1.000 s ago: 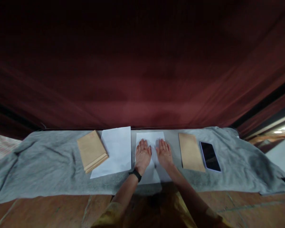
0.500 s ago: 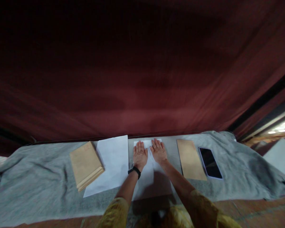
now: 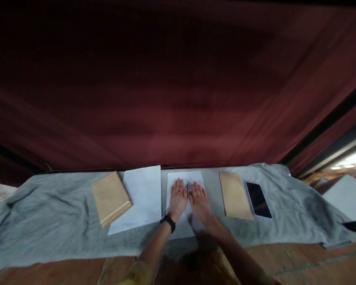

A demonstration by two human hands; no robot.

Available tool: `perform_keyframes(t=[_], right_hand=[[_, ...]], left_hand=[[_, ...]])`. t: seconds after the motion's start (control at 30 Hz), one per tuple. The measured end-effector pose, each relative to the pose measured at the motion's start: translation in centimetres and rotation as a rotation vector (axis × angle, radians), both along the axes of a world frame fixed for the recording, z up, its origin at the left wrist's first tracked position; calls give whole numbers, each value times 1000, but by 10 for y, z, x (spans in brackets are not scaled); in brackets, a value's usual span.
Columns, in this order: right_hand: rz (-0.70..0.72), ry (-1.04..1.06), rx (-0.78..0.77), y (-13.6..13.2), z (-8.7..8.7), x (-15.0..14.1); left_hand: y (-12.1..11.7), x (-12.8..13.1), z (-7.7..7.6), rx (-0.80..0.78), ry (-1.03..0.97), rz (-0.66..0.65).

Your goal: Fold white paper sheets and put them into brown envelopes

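A sheet of white paper (image 3: 178, 176) lies in front of me on a grey cloth. Both hands rest on it side by side, palms down. My left hand (image 3: 178, 199), with a dark watch on its wrist, is flat with fingers stretched out. Beside it my right hand (image 3: 199, 202) also lies flat, fingers extended, holding nothing. To the left, a stack of brown envelopes (image 3: 110, 194) overlaps a larger spread of white paper (image 3: 144, 198). A single brown envelope (image 3: 235, 194) lies to the right of my hands.
A phone (image 3: 258, 200) in a pale case lies right of the single envelope. The grey cloth (image 3: 62, 221) covers the low surface. A dark red upright panel (image 3: 178, 118) rises behind it. A white object (image 3: 347, 196) stands at the far right, above a tiled floor (image 3: 320, 261).
Both hands have slid down the white sheet towards me, leaving more of its far edge uncovered. The view has shifted slightly. Envelopes and phone stay in place.
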State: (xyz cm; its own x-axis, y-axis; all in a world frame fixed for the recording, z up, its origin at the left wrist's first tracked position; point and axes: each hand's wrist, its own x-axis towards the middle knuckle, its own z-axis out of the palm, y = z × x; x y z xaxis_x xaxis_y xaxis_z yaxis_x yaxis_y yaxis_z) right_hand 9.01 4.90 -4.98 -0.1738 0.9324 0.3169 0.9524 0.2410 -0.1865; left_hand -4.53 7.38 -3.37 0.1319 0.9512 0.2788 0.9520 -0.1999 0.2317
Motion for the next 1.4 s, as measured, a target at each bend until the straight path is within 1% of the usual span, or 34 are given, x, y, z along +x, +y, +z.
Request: perform_keyframes(t=[0.03,0.1,0.17,0.23,0.37,0.5,0.57,0.6,0.63,0.73,0.8,0.87,0.97,1.07,1.13,1.2,1.27,1.33,1.4], right_hand=[[39,-15,-11,-12,-2,-3],[81,-35,-25,-31,-5,-5],[67,-36,-20,-43,-5,-3],[16,-28,-4,-48,-4,3],[-75,-31,39,-53,-2,21],[-166,-22,71,-64,-3,33],[-206,-11,69,-73,-2,30],[-196,-8,62,-78,-1,26],[-163,-8,50,-84,0,20],[0,-20,-3,-99,4,3],[39,-28,-29,-107,6,-1],[8,-30,-37,-111,8,3],[-57,-31,-31,-115,8,19],[-91,-38,-22,-118,6,35],[-105,-39,-18,-120,4,40],[-112,-30,-18,-121,2,42],[-106,-17,-20,-122,0,42],[-98,-8,-19,-122,-2,41],[-91,-5,-11,-122,-3,42]], left_hand=[[-15,2,-3,9,0,-28],[-44,4,-10,13,12,-19],[-69,1,-15,16,31,5],[-88,-5,-16,32,46,29],[-115,-18,-13,86,53,74],[-134,-21,-11,97,51,86],[-139,-19,-10,94,50,102],[-140,-19,-9,92,50,109],[-141,-18,-8,90,51,115],[-140,-17,-4,73,59,109],[-139,-16,-2,60,61,100],[-140,-17,0,52,52,96],[-144,-20,0,46,32,103],[-154,-25,-2,31,24,119],[-161,-25,-2,16,26,131],[-164,-19,0,8,31,133],[-161,-4,2,4,27,106],[-150,16,5,-8,8,32],[-131,35,5,-24,2,-44]])
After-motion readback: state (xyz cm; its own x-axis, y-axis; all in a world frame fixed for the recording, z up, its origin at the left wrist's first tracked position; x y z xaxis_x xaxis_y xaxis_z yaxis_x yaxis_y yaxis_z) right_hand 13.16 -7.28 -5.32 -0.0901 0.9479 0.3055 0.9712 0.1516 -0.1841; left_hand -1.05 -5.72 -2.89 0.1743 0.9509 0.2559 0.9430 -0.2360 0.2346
